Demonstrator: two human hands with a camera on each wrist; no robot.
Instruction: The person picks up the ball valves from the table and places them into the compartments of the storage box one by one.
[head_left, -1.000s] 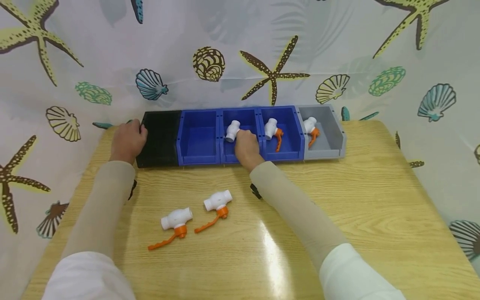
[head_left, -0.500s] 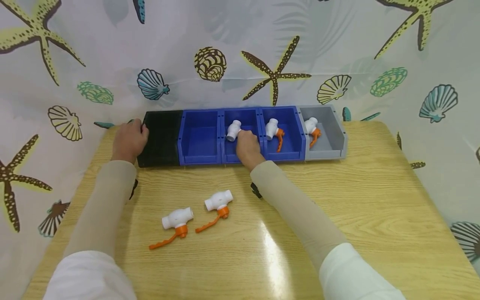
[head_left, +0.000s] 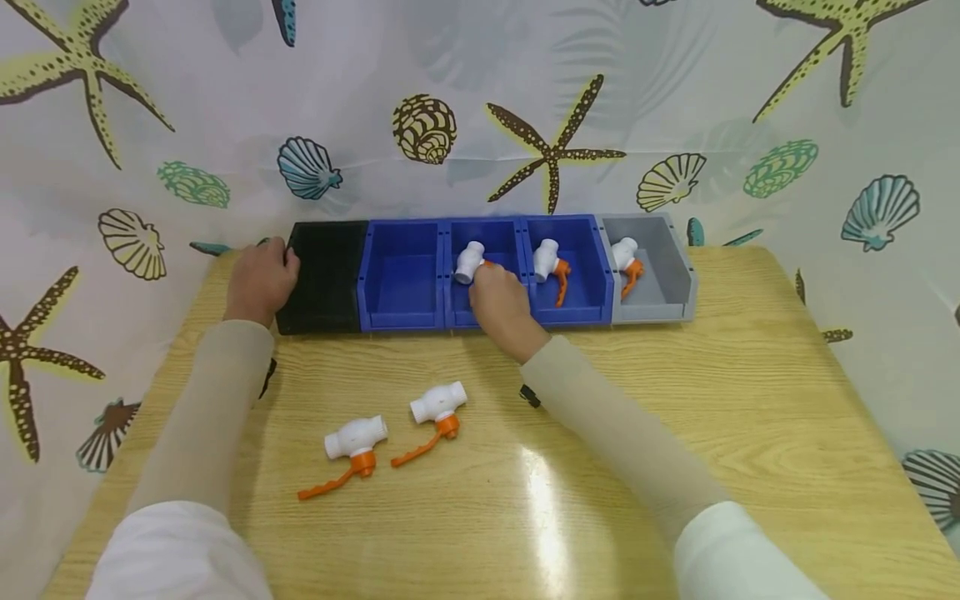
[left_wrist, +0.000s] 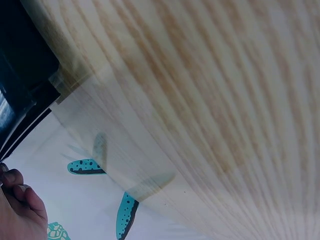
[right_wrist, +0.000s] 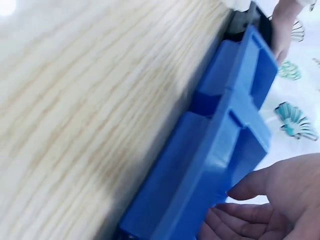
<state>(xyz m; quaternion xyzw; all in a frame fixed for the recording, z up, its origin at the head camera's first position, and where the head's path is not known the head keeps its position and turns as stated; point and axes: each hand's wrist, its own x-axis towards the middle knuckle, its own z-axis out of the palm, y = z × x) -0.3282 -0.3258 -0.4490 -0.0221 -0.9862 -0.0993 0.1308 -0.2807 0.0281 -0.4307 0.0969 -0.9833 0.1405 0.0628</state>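
Observation:
At the left end of the row, my left hand (head_left: 258, 282) grips the side wall of the black bin (head_left: 324, 279); the left wrist view shows its curled fingers (left_wrist: 22, 197) at the bin's edge. My right hand (head_left: 502, 304) is over the front of the middle blue bin (head_left: 459, 318), close to a white ball valve (head_left: 469, 261) lying inside. A bit of the valve's orange handle shows beside the knuckles; the rest is hidden. In the right wrist view, thumb and loosely bent fingers (right_wrist: 245, 220) stand apart, with no valve visible between them.
Two more ball valves with orange handles, a nearer one (head_left: 356, 437) and a farther one (head_left: 438, 403), lie on the wooden table (head_left: 675, 400). Another valve (head_left: 547, 261) is in the right blue bin, and one (head_left: 624, 253) in the grey bin (head_left: 660, 275). A patterned curtain hangs behind.
My right hand has drawn back slightly toward the front right, and some of the orange handle has come into sight. The valve stays in the bin. My left hand has kept its place.

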